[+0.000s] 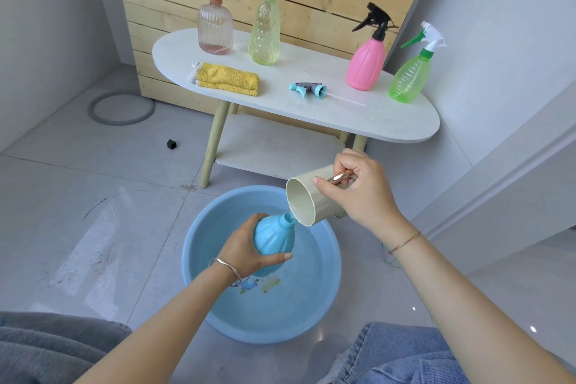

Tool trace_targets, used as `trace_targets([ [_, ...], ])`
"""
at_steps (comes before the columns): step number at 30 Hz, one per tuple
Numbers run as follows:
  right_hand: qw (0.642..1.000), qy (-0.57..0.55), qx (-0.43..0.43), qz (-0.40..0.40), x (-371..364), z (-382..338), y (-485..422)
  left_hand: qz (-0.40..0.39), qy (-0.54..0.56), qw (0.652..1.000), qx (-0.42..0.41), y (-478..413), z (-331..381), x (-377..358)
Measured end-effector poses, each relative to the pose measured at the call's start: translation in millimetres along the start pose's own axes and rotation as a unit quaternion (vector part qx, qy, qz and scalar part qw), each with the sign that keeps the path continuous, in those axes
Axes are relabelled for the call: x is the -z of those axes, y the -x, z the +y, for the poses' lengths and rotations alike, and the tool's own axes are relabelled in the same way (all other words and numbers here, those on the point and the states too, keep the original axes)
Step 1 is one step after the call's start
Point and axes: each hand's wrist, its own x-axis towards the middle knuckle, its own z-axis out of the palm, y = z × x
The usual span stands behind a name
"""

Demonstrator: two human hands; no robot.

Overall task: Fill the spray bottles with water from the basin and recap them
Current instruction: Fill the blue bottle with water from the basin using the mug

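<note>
The left grip [246, 248] is wrapped round the belly of the blue bottle [272, 240], thumb across the front, holding it directly above the basin [268, 332]. The bottle leans with its open neck up and to the right, toward the cup [307, 199]. This placement looks deliberate: any water that misses the narrow neck falls back into the basin and not onto the floor.

The right grip [358, 193] pinches the cup's metal handle, thumb on top. It tips the cup so the low edge of the rim sits just at the bottle's mouth. A thin stream seems to run from rim to neck, and keeping the two so close suits such a small opening.

The bottle's sprayer [308, 90] lies on its side on the bench [358, 115], its tube pointing right, out of the way until recapping. Four other bottles stand capped on the bench: clear [215, 29] and yellow-green [265, 34] at the back left, pink [365, 67] and green [408, 78] at the right. A folded cloth [227, 79] lies near the left end, probably for wiping drips.

How full the blue bottle is cannot be told, as its wall is opaque.
</note>
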Motion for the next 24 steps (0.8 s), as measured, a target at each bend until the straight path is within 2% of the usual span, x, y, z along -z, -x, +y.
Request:
trace_targets([
  [9, 1.000, -0.005, -0.001, -0.004, -3.4, -1.8, 0.1, 0.003, 0.003, 1.000, 0.000, -0.5, 0.8, -0.8],
  [12, 0.999, -0.020, -0.025, 0.003, -5.0, 2.1, 0.6, 0.004, 0.010, 1.000, 0.000, -0.1, -0.9, -1.3],
  [16, 0.979, -0.110, -0.163, 0.057, -3.1, 13.9, -2.3, 0.013, 0.033, 0.999, 0.010, 0.0, -5.1, 0.5],
  [20, 0.925, -0.206, -0.302, 0.099, -8.8, 44.5, 0.6, 0.032, 0.054, 0.998, 0.020, -2.0, -9.9, 6.5],
  [24, 0.883, -0.197, -0.424, 0.055, -37.6, 83.9, 16.6, 0.058, 0.080, 0.994, 0.049, -6.9, -18.2, 11.9],
])
